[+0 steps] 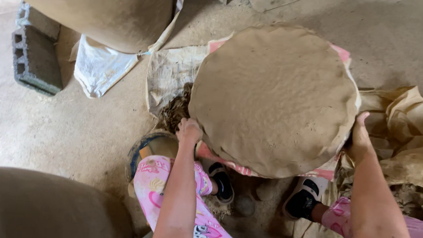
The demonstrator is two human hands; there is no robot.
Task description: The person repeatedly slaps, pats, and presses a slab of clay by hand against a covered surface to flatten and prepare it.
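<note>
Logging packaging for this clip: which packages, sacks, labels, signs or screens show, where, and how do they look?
No labels, signs or screens.
White woven sack: upper left on the floor, crumpled.
Printed sack: flat under the clay disc, greyish.
Brown paper bag: right, crumpled, tan.

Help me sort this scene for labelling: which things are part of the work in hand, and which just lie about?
In hand:
- round flat brown clay slab
- pink cloth under it
- left hand and right hand at its edges

Lying about:
- grey concrete block
- white woven sack
- crumpled brown paper
</note>
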